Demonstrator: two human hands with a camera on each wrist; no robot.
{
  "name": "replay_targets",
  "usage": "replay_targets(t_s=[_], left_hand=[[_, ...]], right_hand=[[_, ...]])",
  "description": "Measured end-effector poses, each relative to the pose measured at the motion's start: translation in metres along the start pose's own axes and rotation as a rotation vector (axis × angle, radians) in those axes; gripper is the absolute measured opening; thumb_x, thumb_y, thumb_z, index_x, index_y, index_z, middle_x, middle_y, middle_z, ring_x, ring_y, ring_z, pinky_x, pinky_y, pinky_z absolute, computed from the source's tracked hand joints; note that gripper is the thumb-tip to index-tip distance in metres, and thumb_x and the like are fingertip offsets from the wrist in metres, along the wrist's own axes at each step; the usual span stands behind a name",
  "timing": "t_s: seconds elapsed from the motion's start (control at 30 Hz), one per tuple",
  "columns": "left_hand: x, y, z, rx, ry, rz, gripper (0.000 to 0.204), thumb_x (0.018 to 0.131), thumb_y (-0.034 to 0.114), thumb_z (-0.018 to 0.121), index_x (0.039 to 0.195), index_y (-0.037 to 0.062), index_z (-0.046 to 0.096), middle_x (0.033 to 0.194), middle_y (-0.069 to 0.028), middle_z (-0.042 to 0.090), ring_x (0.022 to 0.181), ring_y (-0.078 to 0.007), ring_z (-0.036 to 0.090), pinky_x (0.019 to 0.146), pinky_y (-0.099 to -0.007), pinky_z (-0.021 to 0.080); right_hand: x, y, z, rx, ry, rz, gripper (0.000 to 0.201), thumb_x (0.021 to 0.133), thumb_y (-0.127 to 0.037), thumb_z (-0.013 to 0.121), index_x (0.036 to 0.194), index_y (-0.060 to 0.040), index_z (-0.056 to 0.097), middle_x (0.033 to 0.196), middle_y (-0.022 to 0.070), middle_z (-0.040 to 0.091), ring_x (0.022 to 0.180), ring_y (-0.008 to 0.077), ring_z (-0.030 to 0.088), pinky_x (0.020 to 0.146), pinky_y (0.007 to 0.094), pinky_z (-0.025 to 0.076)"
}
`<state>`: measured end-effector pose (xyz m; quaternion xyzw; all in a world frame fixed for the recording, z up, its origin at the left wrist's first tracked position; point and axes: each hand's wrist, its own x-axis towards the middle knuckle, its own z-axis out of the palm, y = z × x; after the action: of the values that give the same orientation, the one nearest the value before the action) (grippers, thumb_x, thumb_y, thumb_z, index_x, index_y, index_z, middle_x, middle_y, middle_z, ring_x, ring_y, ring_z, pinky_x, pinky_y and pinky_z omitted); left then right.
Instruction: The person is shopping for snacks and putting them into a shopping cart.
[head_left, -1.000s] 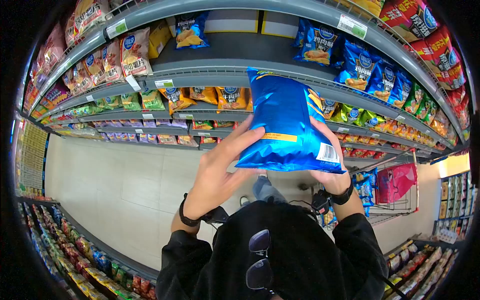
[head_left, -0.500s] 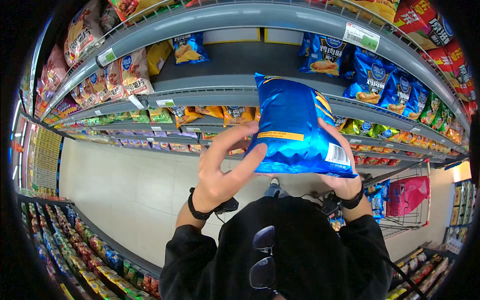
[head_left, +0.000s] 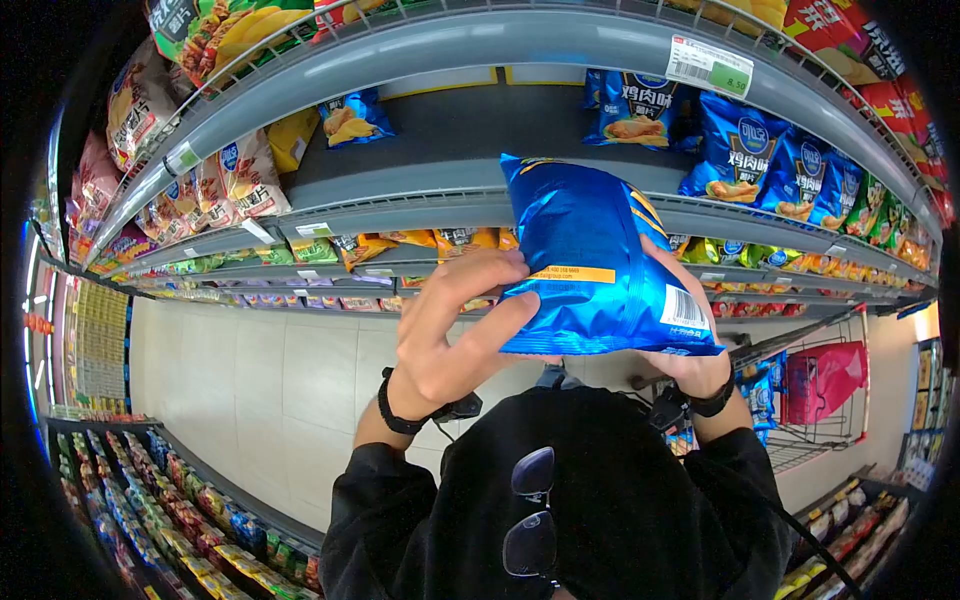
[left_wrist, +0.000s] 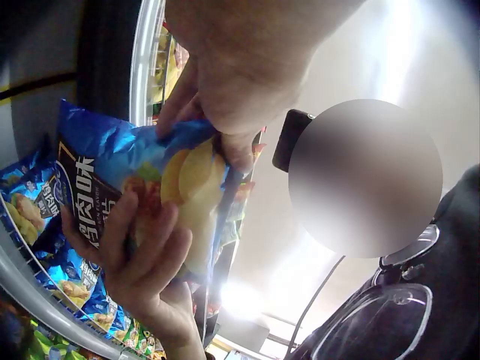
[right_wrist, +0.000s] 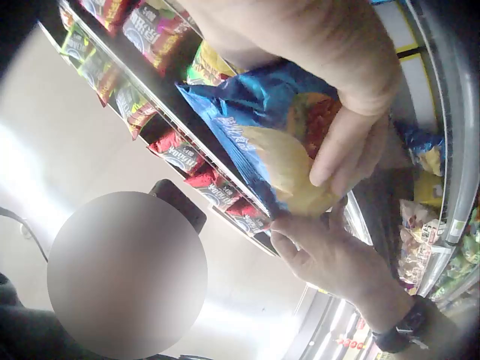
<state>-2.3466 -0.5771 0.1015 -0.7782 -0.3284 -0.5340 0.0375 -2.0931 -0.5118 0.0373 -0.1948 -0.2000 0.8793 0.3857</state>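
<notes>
A blue chip bag [head_left: 590, 270] is held up between both hands, its back with barcode and orange strip facing up in the head view. My left hand [head_left: 445, 330] grips the bag's left side, with thumb and fingers curled on its edge. On the bag's right side, my right hand [head_left: 690, 340] holds it with the palm underneath. The left wrist view shows the bag's printed front [left_wrist: 150, 180] with the right hand's fingers [left_wrist: 127, 240] spread across it. In the right wrist view, the left hand [right_wrist: 337, 262] is at the bag's lower corner.
A grey shelf [head_left: 470, 130] runs across the front, with blue bags [head_left: 735, 150] at its right and pale bags [head_left: 250, 180] at its left. A cart [head_left: 800, 440] with blue bags and a pink item [head_left: 825, 380] stands at the right. Another snack rack [head_left: 190, 510] is behind left.
The left thumb and fingers have shifted on the bag's left edge, first spreading, then closing together. The bag sits slightly lower and further right in the head view, and the view of the shelves has shifted.
</notes>
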Motion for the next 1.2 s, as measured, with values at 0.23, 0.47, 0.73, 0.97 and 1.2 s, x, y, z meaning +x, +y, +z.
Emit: replay_targets(t_s=[0.23,0.47,0.73,0.97,1.2], left_hand=[[0.008,0.000,0.008,0.006,-0.016,0.008,0.054,0.060,0.023,0.090,0.104,0.0035,0.067,0.104,-0.0142,0.065,0.096,-0.0318,0.068,0.079,-0.0375,0.058],[0.007,-0.018,0.014,0.063,-0.309,-0.319,0.055,0.078,0.010,0.079,0.128,0.0039,0.059,0.134,-0.0216,0.053,0.121,-0.0370,0.056,0.099,-0.0412,0.047],[0.008,-0.058,0.071,-0.617,-0.266,-0.797,0.089,0.088,0.020,0.074,0.153,0.0038,0.014,0.142,-0.0191,0.044,0.131,-0.0255,0.046,0.105,-0.0375,0.041],[0.035,-0.136,0.143,-1.066,-0.185,-1.079,0.065,0.090,0.013,0.071,0.144,0.0032,0.036,0.128,-0.0084,0.057,0.115,-0.0158,0.057,0.098,-0.0329,0.048],[0.067,-0.194,0.212,-0.594,-0.291,-0.691,0.083,0.083,0.028,0.080,0.143,-0.0021,0.033,0.127,-0.0148,0.059,0.115,-0.0234,0.058,0.101,-0.0335,0.045]], right_hand=[[-0.007,-0.004,0.002,-0.393,-0.183,-0.271,0.053,0.095,-0.008,0.058,0.145,-0.0058,0.043,0.147,0.0124,0.044,0.134,0.0243,0.046,0.112,0.0394,0.041],[0.018,-0.025,0.019,-0.498,0.081,-0.392,0.062,0.091,-0.023,0.070,0.142,-0.0035,0.040,0.137,0.0094,0.051,0.121,0.0213,0.054,0.101,0.0364,0.046],[0.041,-0.020,0.028,-1.386,0.009,-0.644,0.080,0.091,-0.031,0.069,0.154,-0.0090,0.025,0.133,0.0253,0.043,0.128,0.0398,0.041,0.109,0.0465,0.032],[0.058,-0.051,-0.012,-1.661,0.188,-1.018,0.053,0.087,-0.016,0.069,0.138,-0.0216,0.057,0.133,0.0222,0.039,0.125,0.0397,0.040,0.107,0.0473,0.033],[0.089,-0.084,-0.066,-1.692,0.287,-1.231,0.053,0.082,-0.007,0.068,0.133,-0.0189,0.061,0.144,0.0267,0.036,0.132,0.0439,0.038,0.109,0.0500,0.033]])
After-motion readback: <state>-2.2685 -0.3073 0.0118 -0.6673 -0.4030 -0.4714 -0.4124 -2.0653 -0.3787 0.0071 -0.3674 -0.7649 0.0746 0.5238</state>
